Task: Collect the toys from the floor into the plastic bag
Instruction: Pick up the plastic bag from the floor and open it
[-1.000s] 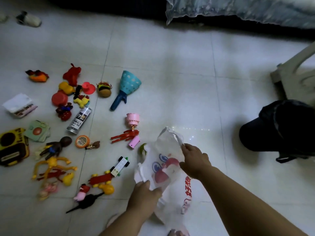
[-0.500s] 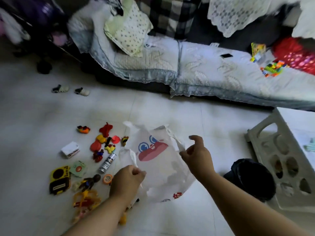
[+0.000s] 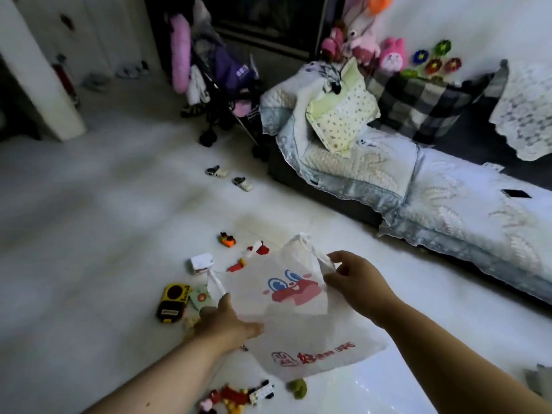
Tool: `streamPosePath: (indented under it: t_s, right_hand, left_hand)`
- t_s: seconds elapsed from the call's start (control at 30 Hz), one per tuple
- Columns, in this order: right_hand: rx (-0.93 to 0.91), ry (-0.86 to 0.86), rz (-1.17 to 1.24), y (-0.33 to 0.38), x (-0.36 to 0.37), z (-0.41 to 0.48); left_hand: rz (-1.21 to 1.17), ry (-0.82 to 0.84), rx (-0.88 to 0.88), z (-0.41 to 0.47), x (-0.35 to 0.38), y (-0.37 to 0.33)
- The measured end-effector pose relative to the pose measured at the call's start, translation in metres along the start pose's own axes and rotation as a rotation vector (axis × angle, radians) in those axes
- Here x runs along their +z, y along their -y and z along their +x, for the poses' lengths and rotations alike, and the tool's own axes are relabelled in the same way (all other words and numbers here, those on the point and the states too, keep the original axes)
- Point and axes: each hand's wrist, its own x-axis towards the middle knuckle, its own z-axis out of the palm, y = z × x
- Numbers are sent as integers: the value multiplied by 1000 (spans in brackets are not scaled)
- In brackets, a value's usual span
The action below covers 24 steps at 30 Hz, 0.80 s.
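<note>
A white plastic bag (image 3: 298, 330) with a red cartoon face hangs spread out in front of me above the floor. My left hand (image 3: 227, 324) grips its left edge below one handle, and my right hand (image 3: 349, 279) pinches the right handle. Small toys lie on the white tiles around and behind the bag: a yellow toy radio (image 3: 173, 301), an orange toy (image 3: 227, 239), a red toy (image 3: 261, 248), a green toy (image 3: 298, 388), and a red and yellow cluster (image 3: 233, 397) near my left forearm. The bag hides more of them.
A sofa (image 3: 418, 186) with a pale quilted cover and cushions runs along the right. A pair of small shoes (image 3: 228, 177) lies in front of its end. A dark stroller (image 3: 221, 94) stands at the back, a white pillar (image 3: 38, 76) at the left.
The view has tilted up from the floor to the room. Both hands have lifted the bag and pulled it wider; it now covers most of the toy pile.
</note>
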Motion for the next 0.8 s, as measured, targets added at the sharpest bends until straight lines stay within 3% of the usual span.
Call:
streamPosePath:
  t_s: [0.1,0.2,0.33,0.5,0.7,0.8]
  right_hand:
    - [-91,183,-27,11,0,20]
    - [-189,350,-84,14,-4,46]
    - [-267,503,-110,14,-11,76]
    - [-319,593,-71,18,-8,100]
    - [-316,508,-192,25,16,116]
    - [-304,433,-295,38,46,114]
  left_hand:
    - [-98,-266,-171,9,2,6]
    - [-362,-462,-270,30,-4,6]
    - [-646,-469,-259,57,-17,3]
    - [-561,-461,-291,74,-35,-1]
    - [-814,-547,-195,66,-56,21]
    - [-1048,-453,-169,54,-77,49]
